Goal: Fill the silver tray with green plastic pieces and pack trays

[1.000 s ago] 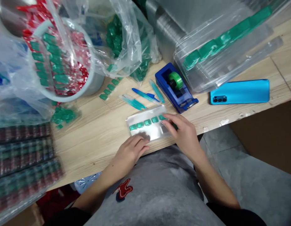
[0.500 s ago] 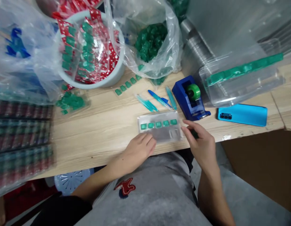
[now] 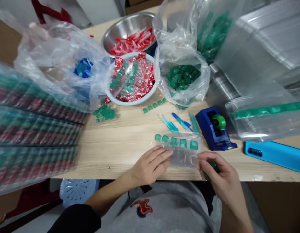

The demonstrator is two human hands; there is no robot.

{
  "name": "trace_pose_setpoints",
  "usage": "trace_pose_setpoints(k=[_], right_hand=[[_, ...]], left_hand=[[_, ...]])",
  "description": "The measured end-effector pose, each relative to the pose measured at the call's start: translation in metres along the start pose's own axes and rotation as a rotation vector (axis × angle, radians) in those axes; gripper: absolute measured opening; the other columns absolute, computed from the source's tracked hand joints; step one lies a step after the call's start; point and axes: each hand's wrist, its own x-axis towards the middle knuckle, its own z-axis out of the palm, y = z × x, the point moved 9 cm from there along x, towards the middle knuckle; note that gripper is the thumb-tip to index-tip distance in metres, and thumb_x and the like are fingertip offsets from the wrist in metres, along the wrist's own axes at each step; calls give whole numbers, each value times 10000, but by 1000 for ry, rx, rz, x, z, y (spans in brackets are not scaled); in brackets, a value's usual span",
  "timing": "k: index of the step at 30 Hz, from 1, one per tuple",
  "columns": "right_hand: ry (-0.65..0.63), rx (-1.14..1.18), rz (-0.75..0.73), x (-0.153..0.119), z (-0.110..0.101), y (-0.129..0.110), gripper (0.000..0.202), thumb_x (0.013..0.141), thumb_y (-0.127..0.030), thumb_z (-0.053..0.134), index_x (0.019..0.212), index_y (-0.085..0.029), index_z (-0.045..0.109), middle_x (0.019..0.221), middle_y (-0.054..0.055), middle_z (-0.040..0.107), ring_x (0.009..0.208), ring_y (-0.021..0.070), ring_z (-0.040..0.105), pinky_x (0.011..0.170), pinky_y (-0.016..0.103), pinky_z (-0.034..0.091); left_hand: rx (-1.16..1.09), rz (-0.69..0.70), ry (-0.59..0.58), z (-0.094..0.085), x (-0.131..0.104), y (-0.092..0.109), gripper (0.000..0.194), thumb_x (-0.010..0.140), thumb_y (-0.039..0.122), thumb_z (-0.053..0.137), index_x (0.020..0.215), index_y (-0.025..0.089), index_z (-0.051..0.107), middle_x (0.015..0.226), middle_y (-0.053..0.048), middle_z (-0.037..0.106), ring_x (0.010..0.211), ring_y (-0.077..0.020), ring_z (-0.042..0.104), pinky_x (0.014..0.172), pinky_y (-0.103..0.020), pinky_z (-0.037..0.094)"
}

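A clear plastic tray (image 3: 181, 160) lies near the table's front edge, with several green square pieces (image 3: 173, 141) in a row along its far side. My left hand (image 3: 152, 163) rests at the tray's left near part, its fingers stretched out and touching the plastic. At the tray's right end, my right hand (image 3: 219, 171) pinches the clear edge between thumb and forefinger. A dark green rounded object (image 3: 213, 166) is partly hidden within the curled fingers of my right hand.
Beyond the tray lie blue pens (image 3: 180, 121) and a blue tape dispenser (image 3: 213, 129). A phone (image 3: 276, 155) is at the right. A bowl of red packets (image 3: 108, 81), bags and stacked filled packs (image 3: 43, 129) stand around.
The camera view has shifted, so the table items appear lower and further right. My right hand has closed on the tray's right edge, and the tray's near part looks slightly lifted or blurred.
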Motion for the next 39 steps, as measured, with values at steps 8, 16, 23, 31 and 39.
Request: trace_pose_setpoints(k=[8, 16, 23, 31, 39], right_hand=[[-2, 100, -82, 8, 15, -19, 207, 902, -298, 591, 1092, -335, 666, 641, -55, 582, 479, 57, 517, 514, 184, 444], [-13, 60, 61, 1, 19, 3, 169, 876, -370, 620, 996, -283, 701, 609, -35, 568, 504, 78, 493, 483, 202, 378], [1, 550, 368, -1, 41, 25, 230, 827, -401, 667, 1022, -285, 710, 811, 9, 636, 608, 87, 526, 513, 204, 384], [-68, 751, 356, 8, 75, 3, 317, 734, -181, 681, 1045, -241, 696, 937, 53, 694, 684, 128, 571, 556, 259, 413], [-123, 488, 131, -1, 75, -33, 363, 864, -196, 627, 1186, -335, 534, 997, -8, 696, 686, 98, 634, 603, 250, 483]], left_hand=[[402, -121, 327, -76, 1, -93, 196, 824, 42, 599, 959, 178, 557, 1030, -101, 716, 1030, -190, 659, 879, -364, 551], [437, -654, 336, -78, 2, -266, 101, 893, 199, 496, 920, 179, 591, 1062, -96, 689, 1046, -230, 624, 964, -433, 449], [360, -712, 248, -58, -20, -283, 345, 880, 321, 586, 1181, 157, 553, 1186, -154, 636, 1148, -297, 572, 1018, -492, 400], [144, -728, 498, -70, -32, -213, 302, 934, 360, 534, 1146, 150, 576, 1160, -80, 627, 1118, -202, 571, 1015, -421, 434], [-749, -565, -31, -2, 4, -54, 265, 925, 240, 560, 1186, 254, 602, 1113, -51, 654, 1061, -173, 606, 910, -328, 523]])
